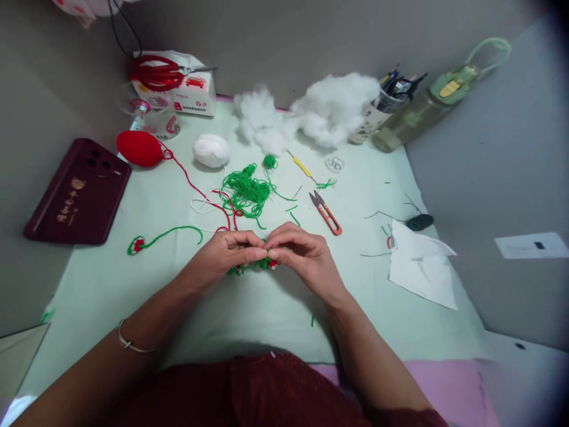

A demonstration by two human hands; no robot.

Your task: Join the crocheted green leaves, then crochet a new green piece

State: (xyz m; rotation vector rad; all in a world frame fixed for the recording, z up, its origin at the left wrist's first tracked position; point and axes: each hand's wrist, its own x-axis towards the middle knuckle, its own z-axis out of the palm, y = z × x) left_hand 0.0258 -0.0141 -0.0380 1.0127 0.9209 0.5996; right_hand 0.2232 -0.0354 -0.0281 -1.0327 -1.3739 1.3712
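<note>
My left hand [233,250] and my right hand [302,252] meet over the middle of the table, fingertips pinched together. Between and below them shows a small green crochet piece [272,264] with red and white stitches, mostly covered by my fingers. Just beyond my hands lies a loose heap of green yarn [248,190], with red and white strands beside it. To the left rests a small red, white and green crochet piece [137,244] with a long green tail. Orange-handled thread snips [326,212] lie beyond my right hand.
At the back stand white stuffing [333,110], a pen cup [377,112] and a green bottle [427,107]. Red yarn [140,148], white yarn [211,150] and a dark red phone-like case [80,193] are left. A yellow crochet hook [302,166] and white paper [420,264] lie right.
</note>
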